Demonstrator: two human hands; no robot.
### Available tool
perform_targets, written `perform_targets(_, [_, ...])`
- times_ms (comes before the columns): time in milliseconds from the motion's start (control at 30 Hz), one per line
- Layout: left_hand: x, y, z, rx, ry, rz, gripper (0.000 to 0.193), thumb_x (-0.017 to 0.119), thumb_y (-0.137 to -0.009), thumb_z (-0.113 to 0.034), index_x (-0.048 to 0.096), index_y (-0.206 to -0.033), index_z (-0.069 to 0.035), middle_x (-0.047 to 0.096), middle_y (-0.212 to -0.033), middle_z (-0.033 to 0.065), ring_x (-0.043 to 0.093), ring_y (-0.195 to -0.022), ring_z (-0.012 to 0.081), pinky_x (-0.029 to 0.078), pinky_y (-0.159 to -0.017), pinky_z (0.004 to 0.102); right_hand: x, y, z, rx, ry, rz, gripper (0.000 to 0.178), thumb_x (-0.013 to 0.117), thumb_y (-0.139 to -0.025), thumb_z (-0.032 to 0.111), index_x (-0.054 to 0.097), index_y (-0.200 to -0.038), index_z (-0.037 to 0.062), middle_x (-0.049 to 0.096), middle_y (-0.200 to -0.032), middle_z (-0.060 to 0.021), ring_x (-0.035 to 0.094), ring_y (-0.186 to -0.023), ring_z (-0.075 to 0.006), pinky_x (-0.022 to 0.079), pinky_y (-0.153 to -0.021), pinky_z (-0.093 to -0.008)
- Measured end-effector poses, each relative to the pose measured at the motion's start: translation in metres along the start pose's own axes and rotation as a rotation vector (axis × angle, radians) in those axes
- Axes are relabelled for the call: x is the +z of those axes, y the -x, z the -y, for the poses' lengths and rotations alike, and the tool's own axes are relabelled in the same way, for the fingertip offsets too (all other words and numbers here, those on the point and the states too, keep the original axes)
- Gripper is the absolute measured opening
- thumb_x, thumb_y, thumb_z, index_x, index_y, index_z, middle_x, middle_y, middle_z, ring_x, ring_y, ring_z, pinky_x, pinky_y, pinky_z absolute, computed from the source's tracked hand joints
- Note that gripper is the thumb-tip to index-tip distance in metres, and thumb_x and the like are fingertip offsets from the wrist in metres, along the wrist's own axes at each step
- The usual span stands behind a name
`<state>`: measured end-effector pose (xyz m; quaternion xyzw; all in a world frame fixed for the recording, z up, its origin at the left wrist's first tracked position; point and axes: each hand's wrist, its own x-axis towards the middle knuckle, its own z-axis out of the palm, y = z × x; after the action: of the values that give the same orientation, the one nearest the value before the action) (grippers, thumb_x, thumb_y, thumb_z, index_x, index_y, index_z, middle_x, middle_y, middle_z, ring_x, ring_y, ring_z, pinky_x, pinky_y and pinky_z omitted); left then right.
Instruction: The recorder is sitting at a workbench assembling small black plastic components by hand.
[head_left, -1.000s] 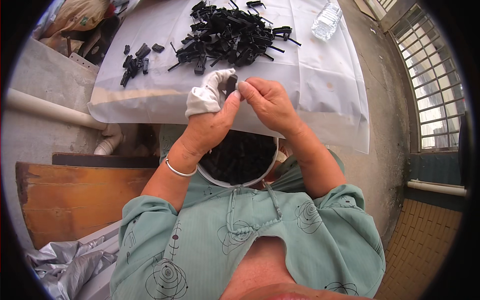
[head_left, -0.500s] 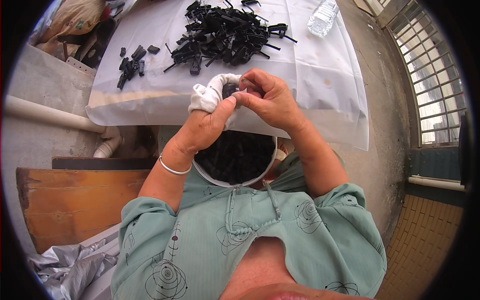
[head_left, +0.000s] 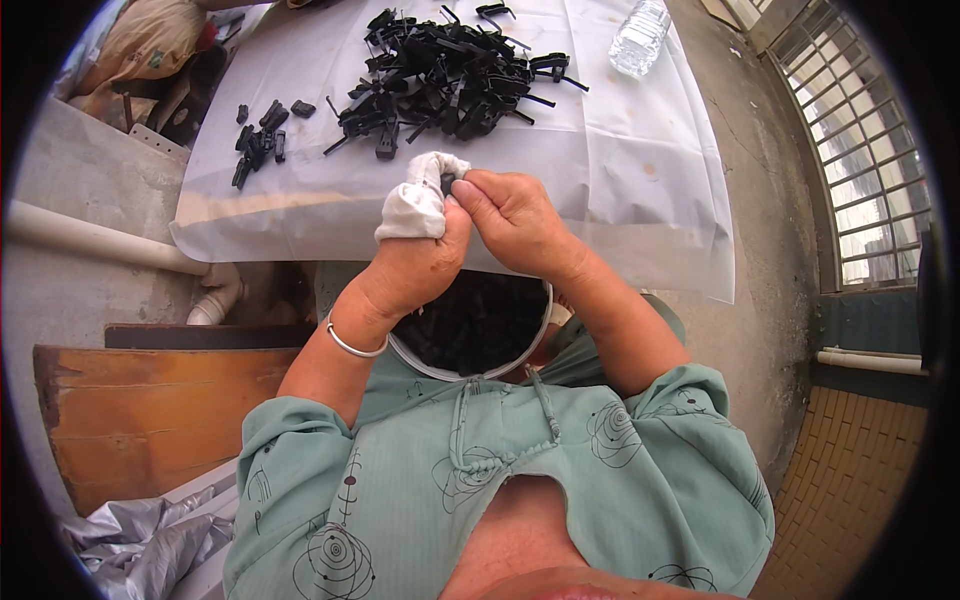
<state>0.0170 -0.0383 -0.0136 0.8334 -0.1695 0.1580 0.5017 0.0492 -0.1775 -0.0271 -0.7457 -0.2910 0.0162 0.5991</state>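
My left hand [head_left: 425, 245] has white cloth wrapped over its fingers and is closed on a small black plastic part [head_left: 448, 184]. Only a little of that part shows between the cloth and my fingertips. Against its right side, my right hand [head_left: 515, 215] pinches with thumb and forefinger; the spot it grips is mostly covered. Both hands meet just over the near edge of the table. Beneath them a white-rimmed bucket [head_left: 470, 372] holds many dark pieces. Beyond my hands, black plastic parts with thin prongs lie in a large heap [head_left: 450, 75].
A white plastic sheet [head_left: 640, 200] covers the table. Several small black pieces [head_left: 262, 140] lie at its left, and a clear plastic bottle [head_left: 640, 38] lies at the far right. A pipe [head_left: 110, 237] and a wooden board [head_left: 170, 410] are at the left.
My right hand's fingers have closed in on the black part and moved slightly left and down. The left hand has turned a little, so less of the part shows.
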Motion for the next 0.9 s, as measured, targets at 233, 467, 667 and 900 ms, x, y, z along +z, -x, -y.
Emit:
perform_targets(233, [-0.080,-0.038,0.047,0.224,-0.679,-0.181,0.044,0.053,-0.081,-0.006,0.045,-0.125,0.000,0.057,-0.098,0.0221,0.054,-0.090,0.0351,0.045,-0.082,0.0376,-0.037,-0.034,-0.018,-0.113,0.686,-0.488,0.033,0.056,-0.087,0.029,0.057,-0.074,-0.0010,0.057,-0.063,-0.0147,0.056,-0.058,-0.0243,0.044,-0.055,-0.0343])
perform_targets(467, [-0.084,-0.039,0.051,0.155,-0.896,-0.149,0.040,0.059,-0.080,-0.012,0.052,-0.118,-0.002,0.059,-0.101,0.0182,0.055,-0.094,0.0340,0.045,-0.084,0.0376,-0.044,-0.047,-0.036,0.106,0.733,-0.387,0.035,0.057,-0.083,0.032,0.060,-0.081,-0.0026,0.059,-0.064,-0.0133,0.058,-0.060,-0.0263,0.045,-0.058,-0.0370])
perform_targets(667, [-0.030,-0.038,0.015,0.035,0.139,0.003,0.026,0.050,-0.090,-0.009,0.053,-0.114,0.000,0.062,-0.098,0.0087,0.059,-0.076,0.0133,0.050,-0.061,0.0236,-0.082,-0.018,-0.004,0.171,0.144,-0.307,0.022,0.054,-0.083,0.021,0.057,-0.077,0.0005,0.046,-0.058,0.0031,0.039,-0.051,-0.0044,0.031,-0.045,-0.0210])
perform_targets(900, [-0.011,-0.028,-0.005,-0.315,0.451,0.440,0.025,0.052,-0.090,-0.012,0.049,-0.112,0.000,0.058,-0.081,0.0036,0.051,-0.055,0.0039,0.042,-0.045,0.0170,-0.056,-0.006,0.007,0.354,-0.253,0.066,0.018,0.053,-0.085,0.022,0.057,-0.078,0.0067,0.039,-0.055,0.0079,0.032,-0.048,-0.0019,0.024,-0.043,-0.0196])
